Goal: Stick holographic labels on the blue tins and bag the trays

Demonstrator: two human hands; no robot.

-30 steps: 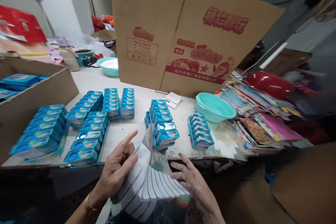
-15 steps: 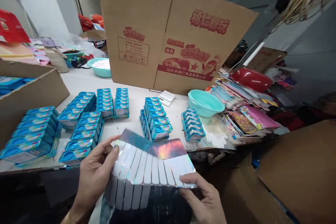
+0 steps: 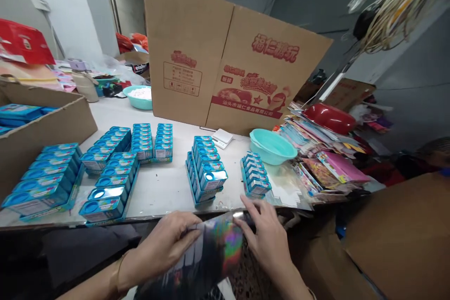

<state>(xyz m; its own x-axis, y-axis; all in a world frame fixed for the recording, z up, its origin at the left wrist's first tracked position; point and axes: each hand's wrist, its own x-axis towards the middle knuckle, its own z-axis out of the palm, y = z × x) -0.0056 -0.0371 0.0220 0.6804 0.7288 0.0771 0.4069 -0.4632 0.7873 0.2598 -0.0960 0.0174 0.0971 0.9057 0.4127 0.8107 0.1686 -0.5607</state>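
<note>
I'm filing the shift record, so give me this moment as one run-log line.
left hand: pinching shiny sheet | right hand: at its right end | blue packs: in rows on table

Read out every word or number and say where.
"福仁糖玩": tall carton, upper right
"板装": same carton
"汕头市福仁食品有限公司": carton's red band
"eishu": small box, partly hidden
Too small or blurred: the rest, blue packs included

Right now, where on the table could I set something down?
Bare table shows between the left blue packs and the centre stack; a narrower strip separates it from the right stack. Crowded: left end, by the open carton.
</note>
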